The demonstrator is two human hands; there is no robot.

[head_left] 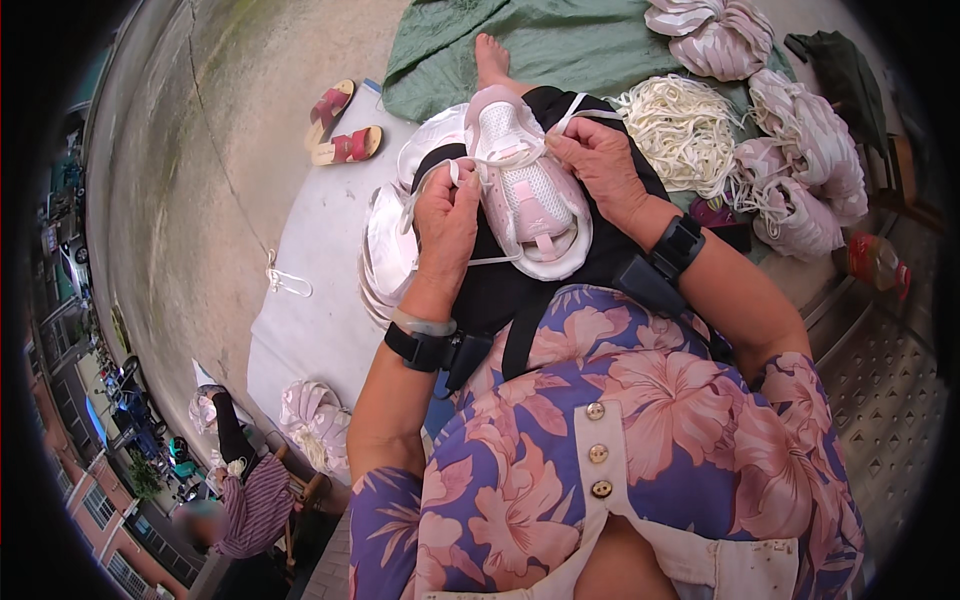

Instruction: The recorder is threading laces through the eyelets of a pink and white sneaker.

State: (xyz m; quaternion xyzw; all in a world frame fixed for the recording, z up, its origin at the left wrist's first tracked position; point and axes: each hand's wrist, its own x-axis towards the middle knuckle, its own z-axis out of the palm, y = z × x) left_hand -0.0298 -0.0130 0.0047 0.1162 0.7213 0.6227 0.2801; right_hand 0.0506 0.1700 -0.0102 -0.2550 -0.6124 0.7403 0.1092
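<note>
A pink and white sneaker upper lies across my lap, its tongue pointing away from me. My left hand is at the upper's left side, with thumb and fingers closed on a white shoelace that loops over the fingers. On the other side my right hand pinches the shoelace near the eyelets, and a loose end rises above the fingers. Another strand hangs slack along the upper's left side. Beside my left hand, more white uppers are stacked, partly under my wrist.
A heap of cream shoelaces sits right of my knee on green cloth. Bundled pink and white uppers lie farther right. Red sandals and a loose lace are on the left. A person in a striped top sits lower left.
</note>
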